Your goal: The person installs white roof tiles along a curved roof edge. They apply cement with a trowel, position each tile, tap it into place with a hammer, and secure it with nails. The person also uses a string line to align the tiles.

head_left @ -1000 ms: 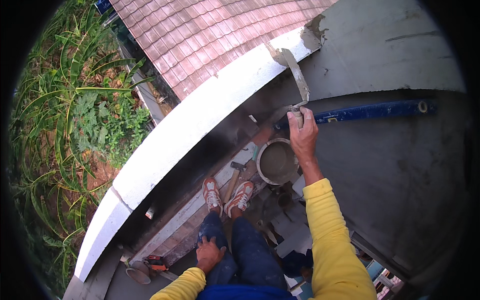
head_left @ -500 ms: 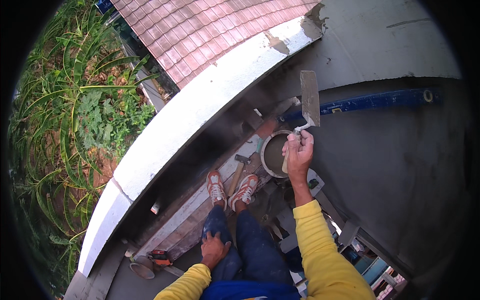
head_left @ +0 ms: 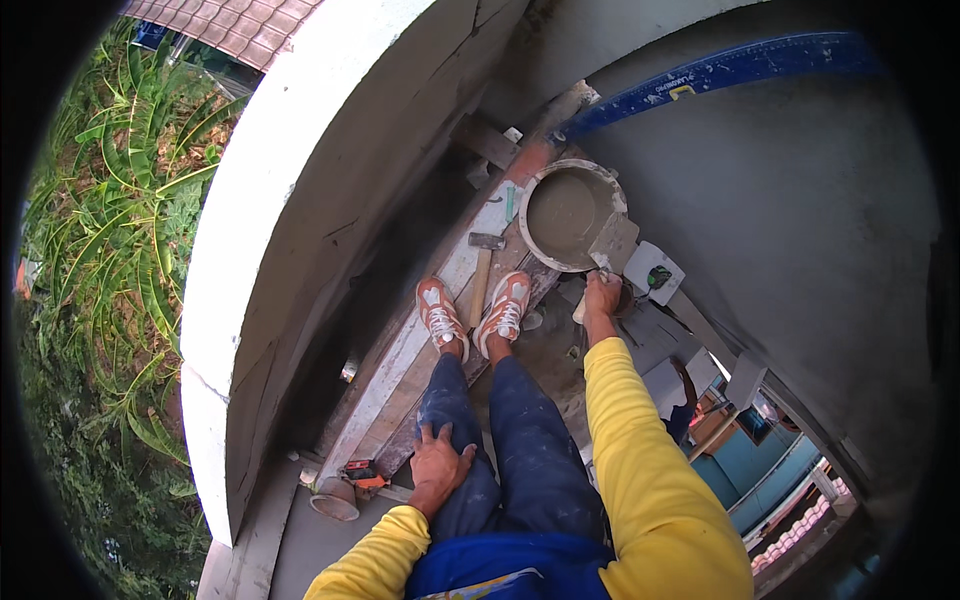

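Note:
My right hand (head_left: 598, 300) grips the handle of a flat trowel (head_left: 614, 241). The trowel's grey-smeared blade lies over the near right rim of a round bucket (head_left: 527, 228). Wet grey mortar (head_left: 566, 212) fills the bucket's lower part. My left hand (head_left: 440, 472) rests on my left knee, fingers spread, holding nothing. A hammer (head_left: 481, 285) with a wooden handle lies between my shoes and the bucket.
I stand on wooden planks (head_left: 395, 385) beside a curved white-topped wall (head_left: 262, 190). A blue spirit level (head_left: 720, 76) lies against the grey wall. Near the bucket is a tape measure (head_left: 658, 277). A cup-like container (head_left: 335, 500) sits lower left. Another person's arm (head_left: 684, 388) shows below right.
My right hand has lowered the trowel from above the bucket's right side to its near rim. The view has shifted, showing more of the wall's inner face. My left hand stays on my knee.

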`<control>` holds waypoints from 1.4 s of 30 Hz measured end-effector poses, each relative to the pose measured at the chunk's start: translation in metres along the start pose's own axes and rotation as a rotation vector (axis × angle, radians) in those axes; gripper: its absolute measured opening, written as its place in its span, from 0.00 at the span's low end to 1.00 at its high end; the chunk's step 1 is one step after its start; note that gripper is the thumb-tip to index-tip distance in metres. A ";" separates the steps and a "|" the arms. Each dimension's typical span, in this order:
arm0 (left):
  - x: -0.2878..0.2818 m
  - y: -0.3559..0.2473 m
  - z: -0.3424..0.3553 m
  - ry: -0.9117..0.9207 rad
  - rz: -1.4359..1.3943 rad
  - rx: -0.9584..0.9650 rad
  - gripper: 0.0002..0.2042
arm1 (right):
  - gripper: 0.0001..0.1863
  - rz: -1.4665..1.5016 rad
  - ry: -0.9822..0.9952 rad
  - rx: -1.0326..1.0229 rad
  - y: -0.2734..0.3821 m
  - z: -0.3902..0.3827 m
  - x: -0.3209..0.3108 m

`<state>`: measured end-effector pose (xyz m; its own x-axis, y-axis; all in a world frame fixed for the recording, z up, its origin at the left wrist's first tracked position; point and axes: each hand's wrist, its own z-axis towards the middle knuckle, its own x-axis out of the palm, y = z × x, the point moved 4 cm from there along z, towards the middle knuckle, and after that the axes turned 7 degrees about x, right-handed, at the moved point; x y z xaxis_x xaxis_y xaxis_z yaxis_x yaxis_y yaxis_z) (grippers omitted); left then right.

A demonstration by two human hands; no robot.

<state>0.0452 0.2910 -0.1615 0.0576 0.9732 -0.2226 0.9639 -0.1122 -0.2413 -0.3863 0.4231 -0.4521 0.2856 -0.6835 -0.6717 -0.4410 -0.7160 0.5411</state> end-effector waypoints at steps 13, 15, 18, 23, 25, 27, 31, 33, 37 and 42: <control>0.011 -0.012 0.005 -0.009 0.056 -0.094 0.36 | 0.23 -0.349 0.107 -0.008 0.061 0.028 0.053; 0.010 -0.014 0.006 -0.006 0.047 -0.080 0.36 | 0.19 -0.306 0.023 -0.098 0.052 0.031 0.032; 0.012 -0.014 0.005 -0.016 -0.004 -0.089 0.36 | 0.15 -0.132 0.052 -0.332 0.045 0.000 0.004; 0.017 -0.009 0.005 -0.069 -0.042 -0.068 0.38 | 0.11 -0.511 0.359 -0.053 0.009 -0.089 -0.017; 0.010 -0.014 0.004 -0.058 -0.067 -0.074 0.37 | 0.11 -0.473 0.380 -0.272 -0.037 -0.113 -0.026; 0.007 -0.013 0.005 -0.068 -0.097 -0.086 0.37 | 0.11 -0.535 0.451 -0.321 -0.060 -0.147 -0.023; 0.016 -0.010 0.003 -0.093 -0.154 -0.096 0.36 | 0.11 -0.492 0.756 0.296 -0.079 -0.211 -0.024; 0.018 -0.011 0.001 -0.104 -0.179 -0.083 0.36 | 0.12 -0.749 0.800 0.082 -0.064 -0.229 -0.024; 0.012 -0.014 -0.002 -0.126 -0.208 -0.060 0.34 | 0.16 -0.831 0.758 -0.090 -0.056 -0.222 -0.017; 0.019 -0.011 -0.004 -0.159 -0.239 -0.094 0.35 | 0.08 -0.531 0.798 0.097 -0.003 -0.224 -0.002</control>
<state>0.0367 0.3114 -0.1596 -0.2082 0.9253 -0.3168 0.9656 0.1428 -0.2175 -0.1946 0.3948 -0.3392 0.9471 -0.1946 -0.2551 -0.1460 -0.9694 0.1974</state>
